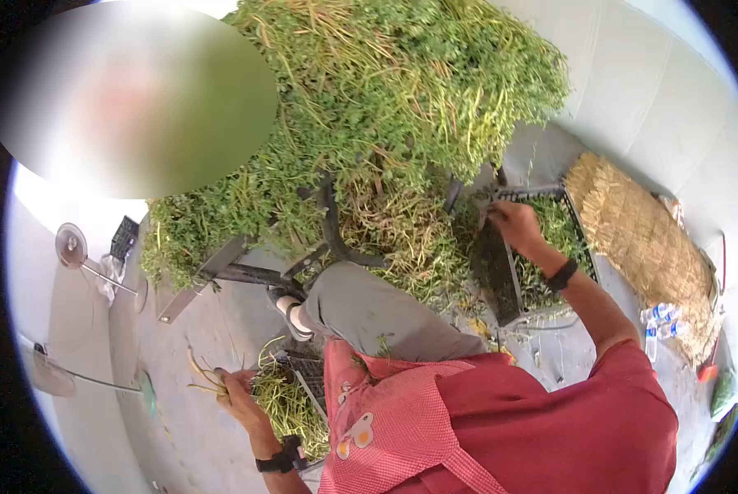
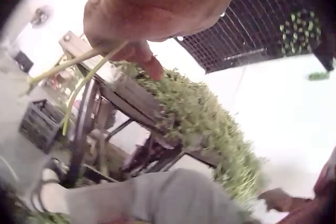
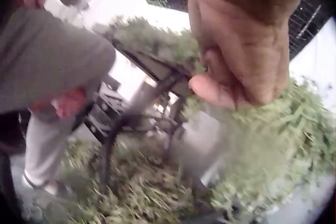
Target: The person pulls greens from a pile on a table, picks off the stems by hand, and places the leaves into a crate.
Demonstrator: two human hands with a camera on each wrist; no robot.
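Note:
At the lower left of the head view, my left hand [image 1: 239, 397] holds a few thin pale stems [image 1: 207, 379] that stick out past its fingers. Two of these stems [image 2: 86, 74] show under the hand in the left wrist view. My right hand [image 1: 517, 226] is over the near-left rim of a dark crate [image 1: 510, 288] of cut greens [image 1: 550, 226]. Its fingers are curled, with the thumb [image 3: 212, 90] against them in the right wrist view. Blurred leafy greens [image 3: 226, 140] show just below these fingers, partly hidden by the hand.
A large heap of leafy greens [image 1: 402, 90] covers a raised stand with dark legs [image 1: 329, 214]. More cut greens [image 1: 410, 239] lie beneath. Beside my left forearm is a crate of stems [image 1: 291, 412]. A rolled straw mat [image 1: 640, 239], water bottles [image 1: 663, 321] and a fan [image 1: 71, 245] stand around.

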